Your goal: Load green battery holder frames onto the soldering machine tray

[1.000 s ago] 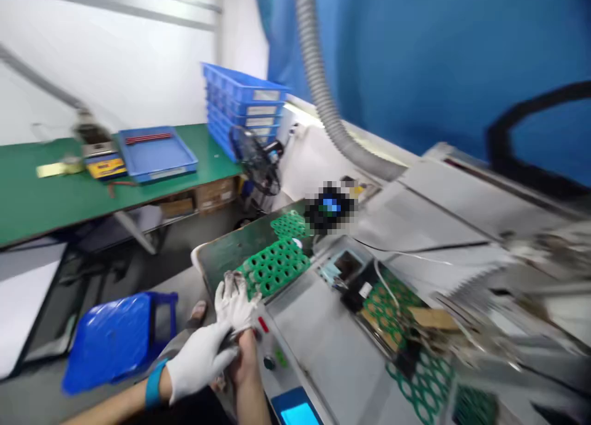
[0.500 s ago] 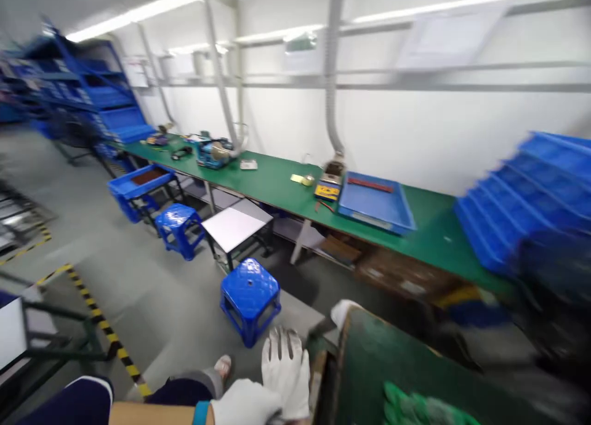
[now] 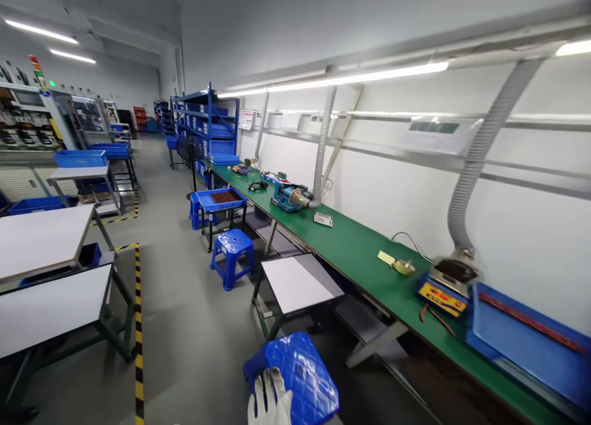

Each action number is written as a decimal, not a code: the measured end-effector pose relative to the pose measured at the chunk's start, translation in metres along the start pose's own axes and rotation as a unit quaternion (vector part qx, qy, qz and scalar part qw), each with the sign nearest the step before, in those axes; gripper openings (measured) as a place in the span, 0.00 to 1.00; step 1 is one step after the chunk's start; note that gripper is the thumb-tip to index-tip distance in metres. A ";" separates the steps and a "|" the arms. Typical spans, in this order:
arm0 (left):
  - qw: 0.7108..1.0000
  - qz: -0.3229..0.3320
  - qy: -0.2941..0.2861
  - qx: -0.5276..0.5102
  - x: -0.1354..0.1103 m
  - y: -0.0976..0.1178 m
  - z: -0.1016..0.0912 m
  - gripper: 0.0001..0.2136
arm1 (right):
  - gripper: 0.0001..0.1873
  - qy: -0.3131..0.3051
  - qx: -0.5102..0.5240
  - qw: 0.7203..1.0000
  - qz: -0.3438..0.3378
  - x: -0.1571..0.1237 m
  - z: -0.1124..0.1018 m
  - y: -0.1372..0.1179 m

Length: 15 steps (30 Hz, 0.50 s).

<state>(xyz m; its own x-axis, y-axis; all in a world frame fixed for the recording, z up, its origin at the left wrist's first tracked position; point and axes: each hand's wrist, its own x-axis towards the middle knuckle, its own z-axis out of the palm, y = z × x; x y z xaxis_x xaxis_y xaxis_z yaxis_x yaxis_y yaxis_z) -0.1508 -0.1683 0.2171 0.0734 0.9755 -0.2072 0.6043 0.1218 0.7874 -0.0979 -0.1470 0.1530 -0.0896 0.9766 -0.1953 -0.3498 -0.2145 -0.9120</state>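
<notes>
My right hand (image 3: 270,401) shows at the bottom edge in a white glove with greyed fingertips. Its fingers are stretched upward and apart, with nothing between them. Behind it in the view is the blue plastic stool (image 3: 305,369); the hand overlaps the stool's left part, and whether they touch I cannot tell. The wrist is cut off by the frame edge. My left hand is out of the picture.
A low white-topped table (image 3: 298,280) stands beyond the stool, near another blue stool (image 3: 234,243). Along the wall runs a green workbench (image 3: 351,243) bearing a blue machine (image 3: 289,197), pliers (image 3: 438,320) and a blue tray (image 3: 521,345). Striped floor tape (image 3: 139,326) lies left.
The view has swung left and up, bringing in the aisle and white tables. My left hand, earlier against the right, has left the view, as have the dark green surface and green cloth.
</notes>
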 end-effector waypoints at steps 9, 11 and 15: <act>0.994 -0.034 0.084 0.061 0.024 -0.081 -0.137 0.26 | 0.17 -0.118 -0.126 0.982 -0.073 0.061 0.148 0.029; 0.992 -0.010 0.099 0.075 0.029 -0.104 -0.160 0.25 | 0.16 -0.139 -0.231 0.952 -0.145 0.074 0.172 0.037; 0.988 -0.032 0.121 0.086 0.050 -0.127 -0.184 0.25 | 0.20 -0.146 -0.263 0.939 -0.169 0.101 0.201 0.056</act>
<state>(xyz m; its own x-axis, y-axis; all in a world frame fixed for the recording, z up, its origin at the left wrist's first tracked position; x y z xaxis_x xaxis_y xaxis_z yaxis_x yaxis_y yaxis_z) -0.3703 -0.1010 0.2132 -0.1479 0.9847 -0.0918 0.7295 0.1713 0.6622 -0.3142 -0.0631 0.1545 -0.3347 0.9260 0.1746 0.0981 0.2185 -0.9709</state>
